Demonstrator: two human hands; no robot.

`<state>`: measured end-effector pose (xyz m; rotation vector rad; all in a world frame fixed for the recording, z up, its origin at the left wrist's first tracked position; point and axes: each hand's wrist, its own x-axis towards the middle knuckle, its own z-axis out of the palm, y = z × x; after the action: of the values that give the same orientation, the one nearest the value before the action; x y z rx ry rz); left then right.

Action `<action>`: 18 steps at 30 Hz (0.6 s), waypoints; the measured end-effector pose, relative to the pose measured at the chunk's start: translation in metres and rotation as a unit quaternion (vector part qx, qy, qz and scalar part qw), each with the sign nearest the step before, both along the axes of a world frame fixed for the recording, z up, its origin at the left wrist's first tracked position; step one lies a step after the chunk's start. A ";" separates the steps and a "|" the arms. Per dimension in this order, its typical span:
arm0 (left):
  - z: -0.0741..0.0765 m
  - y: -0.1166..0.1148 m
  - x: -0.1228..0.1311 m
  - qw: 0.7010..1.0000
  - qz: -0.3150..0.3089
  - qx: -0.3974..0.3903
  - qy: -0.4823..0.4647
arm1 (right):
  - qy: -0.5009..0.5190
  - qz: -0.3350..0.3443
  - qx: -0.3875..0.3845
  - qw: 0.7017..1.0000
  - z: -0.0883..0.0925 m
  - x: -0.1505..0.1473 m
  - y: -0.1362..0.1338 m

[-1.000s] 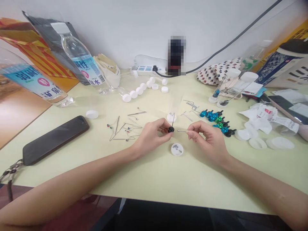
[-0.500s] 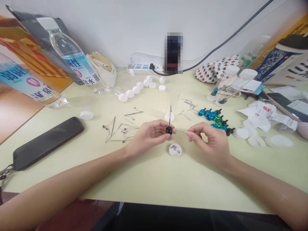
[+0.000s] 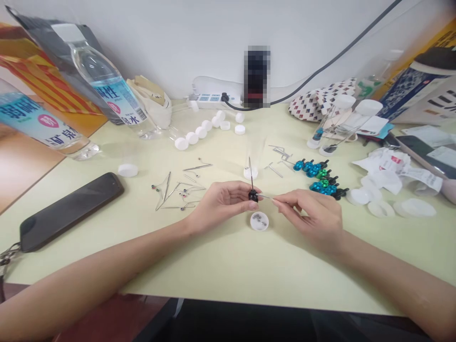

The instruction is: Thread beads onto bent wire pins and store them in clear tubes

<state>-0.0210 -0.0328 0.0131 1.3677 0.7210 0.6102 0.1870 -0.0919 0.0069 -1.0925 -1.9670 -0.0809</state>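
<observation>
Between the fingertips of my left hand [image 3: 224, 202] is a small round black fitting [image 3: 253, 196], with a thin metal rod [image 3: 251, 175] standing up from it, slightly tilted. My right hand [image 3: 313, 216] pinches a slim metal hex key [image 3: 265, 196]; its tip meets the right side of the fitting. I cannot tell whether the tip sits in a hole. Just below the fitting, a white cap [image 3: 259, 229] holds several tiny metal screws [image 3: 258, 218]. Behind my hands stands a clear tube with a white base [image 3: 250, 173].
Thin metal rods [image 3: 166, 190] lie left of my hands. Spare hex keys [image 3: 273, 169], blue and green metal parts [image 3: 313, 170] and white caps [image 3: 358, 197] lie to the right. A phone [image 3: 71, 211], water bottles [image 3: 117, 97] and a power strip [image 3: 210, 99] are farther out.
The hex key has moved left onto the black fitting, and my right hand has turned with its fingers now stretched along the key. The fitting and rod have shifted slightly right and down.
</observation>
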 end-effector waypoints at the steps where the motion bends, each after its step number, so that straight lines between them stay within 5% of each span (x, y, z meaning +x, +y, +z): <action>1: -0.001 0.000 0.000 1.000 0.000 0.001 0.000 | -0.003 0.002 0.006 1.000 0.000 0.000 0.000; 18: -0.003 -0.002 0.000 0.996 0.036 0.059 0.048 | -0.119 0.009 0.070 0.990 -0.005 0.010 0.003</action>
<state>-0.0213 -0.0343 0.0100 1.4926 0.8251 0.6555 0.1970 -0.0891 0.0023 -1.0100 -2.1453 -0.3487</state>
